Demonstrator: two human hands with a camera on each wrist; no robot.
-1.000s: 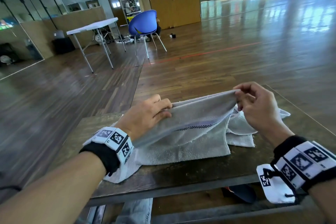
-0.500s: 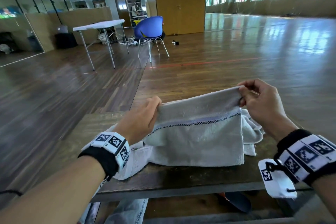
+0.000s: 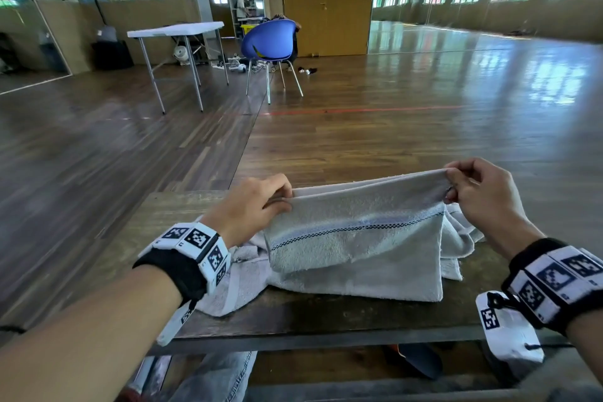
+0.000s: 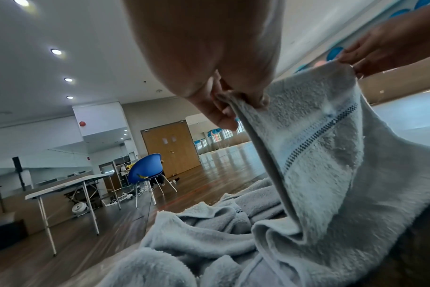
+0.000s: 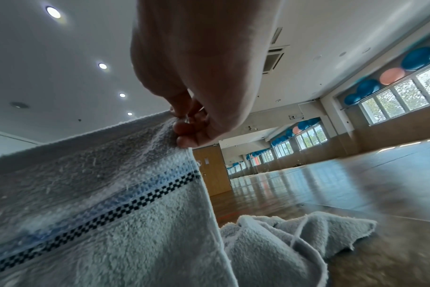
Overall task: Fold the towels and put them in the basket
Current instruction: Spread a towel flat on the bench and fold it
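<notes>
Both hands are pinching the top edge of the towel (image 3: 355, 235): our left hand (image 3: 251, 206) is gripping the left corner between curled fingers and thumb, and our right hand (image 3: 483, 196) is gripping the right corner the same way. We are holding that edge stretched level between the two hands, raised above the table (image 3: 326, 320). Below the edge, the cloth is hanging doubled, with a shorter front layer over a longer one behind, and a blue band with a dark checkered line is running across the front layer. Its lowest edge is touching the tabletop close to the near edge.

We are seeing more grey towelling (image 3: 456, 245) lying crumpled on the table behind and to the right of the held piece, and more again (image 3: 235, 290) under our left wrist, spilling over the near edge. Whether these are separate towels or one, we cannot tell. From the left wrist view, our fingers (image 4: 221, 114) are closing on the hem where the cloth is bunching into a narrow fold. From the right wrist view, our fingertips (image 5: 184, 128) are clamping the corner just above the checkered line.

Beyond the table, a blue chair (image 3: 270, 42) is standing on the wooden floor beside a white folding table (image 3: 176, 29), well apart from us.
</notes>
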